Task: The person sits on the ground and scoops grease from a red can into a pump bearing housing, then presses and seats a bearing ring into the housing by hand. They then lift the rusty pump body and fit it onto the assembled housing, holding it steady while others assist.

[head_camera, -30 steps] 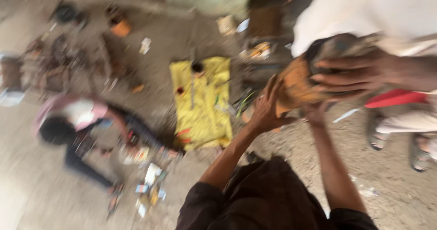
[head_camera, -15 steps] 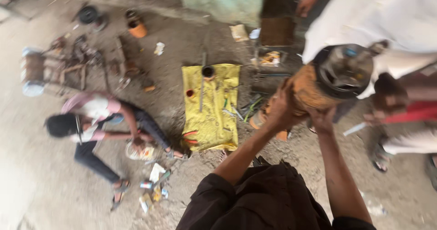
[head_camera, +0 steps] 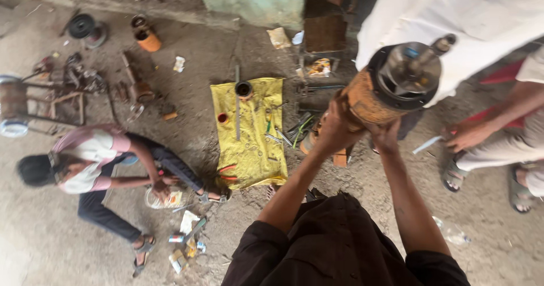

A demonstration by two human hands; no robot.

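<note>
- Soft, even daylight is filling the yard; nothing is casting a hard shadow on the dirt floor (head_camera: 396,229).
- The white garment (head_camera: 470,20) at the top right is glaring, nearly washing out.
- The yellow cloth (head_camera: 249,150) is showing bright and fairly sharp.
- The metal end of the orange cylinder (head_camera: 396,82) is catching a dull sheen and looking slightly soft.
- The dark sleeves (head_camera: 334,246) at the bottom are losing detail in shade.
- The wide lens is bending the edges, stretching the crouching person (head_camera: 96,167) at the left.
</note>
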